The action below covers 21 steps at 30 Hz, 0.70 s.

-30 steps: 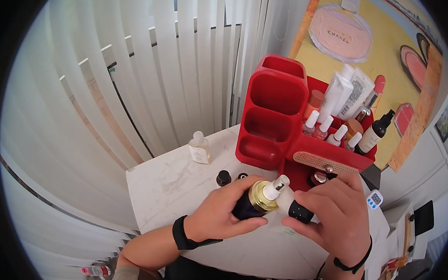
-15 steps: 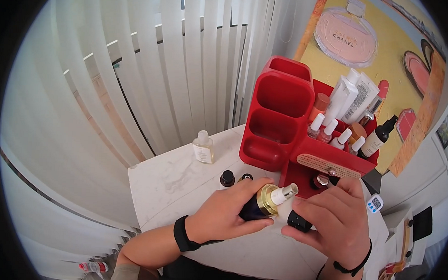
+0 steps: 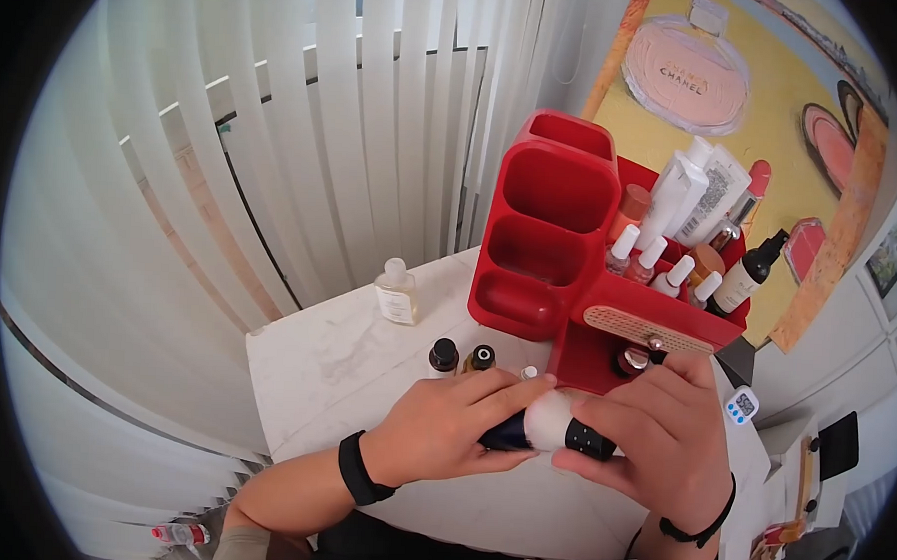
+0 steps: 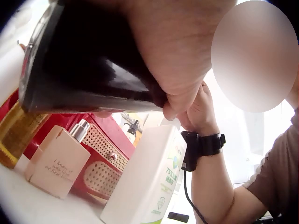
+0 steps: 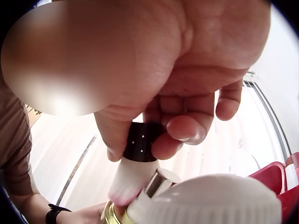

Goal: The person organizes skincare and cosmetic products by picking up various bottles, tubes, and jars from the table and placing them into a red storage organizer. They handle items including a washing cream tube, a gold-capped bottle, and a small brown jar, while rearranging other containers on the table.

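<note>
My left hand (image 3: 462,421) grips a dark pump bottle (image 3: 507,433), which fills the upper part of the left wrist view. In the right wrist view, its gold collar (image 5: 110,213) and white pump neck with a silver top (image 5: 161,182) show. My right hand (image 3: 662,429) pinches a short makeup brush by its black, dotted handle (image 3: 590,440). The brush's white bristles (image 3: 549,419), pink at the tip, lie right at the bottle's collar beside the pump. In the head view, the pump is hidden.
A red organizer (image 3: 546,224) with bottles, tubes and nail polish stands behind the hands. Two black-capped bottles (image 3: 444,355) and a clear bottle (image 3: 398,296) stand left. In the left wrist view are a pink perfume bottle (image 4: 60,161) and a white bottle (image 4: 145,172).
The dark bottle has turned, so its gold collar and pump no longer show in the head view. The brush's bristles now overlap the bottle's end, and the hands are closer together.
</note>
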Tool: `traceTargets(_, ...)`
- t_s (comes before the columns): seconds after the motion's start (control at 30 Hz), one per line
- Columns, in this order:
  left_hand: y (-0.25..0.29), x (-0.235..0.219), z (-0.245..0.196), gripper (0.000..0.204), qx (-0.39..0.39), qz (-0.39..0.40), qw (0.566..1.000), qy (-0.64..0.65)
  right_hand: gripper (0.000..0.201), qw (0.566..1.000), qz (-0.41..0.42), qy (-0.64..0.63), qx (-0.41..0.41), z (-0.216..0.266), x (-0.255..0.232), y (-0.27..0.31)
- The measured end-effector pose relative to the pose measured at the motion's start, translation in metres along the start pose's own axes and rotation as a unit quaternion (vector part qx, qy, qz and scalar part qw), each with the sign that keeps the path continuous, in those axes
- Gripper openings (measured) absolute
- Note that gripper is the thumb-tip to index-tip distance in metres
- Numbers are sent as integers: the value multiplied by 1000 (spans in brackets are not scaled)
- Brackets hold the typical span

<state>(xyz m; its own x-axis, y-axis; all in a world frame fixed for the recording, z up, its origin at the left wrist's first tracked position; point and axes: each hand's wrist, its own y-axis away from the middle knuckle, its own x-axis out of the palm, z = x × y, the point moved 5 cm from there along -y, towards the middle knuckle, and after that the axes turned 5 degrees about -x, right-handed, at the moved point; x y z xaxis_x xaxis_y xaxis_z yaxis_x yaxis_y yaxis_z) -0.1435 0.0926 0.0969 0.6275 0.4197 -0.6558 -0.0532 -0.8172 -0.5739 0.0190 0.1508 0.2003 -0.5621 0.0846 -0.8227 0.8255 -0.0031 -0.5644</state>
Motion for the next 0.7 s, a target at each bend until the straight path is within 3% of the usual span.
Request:
traceTargets(0.4,1,-1,-3,71,27,-7,1000,-4,36,997,-8,53,59,-30,-5,3)
traceTargets(0.6,2,-2,-3,79,50,-31,998,4,37,996,-19,-44,75,-33,-2,3)
traceTargets(0.7,1,-4,-1,80,34,-37,999,5,39,990,24,-108,85,-37,-2,5)
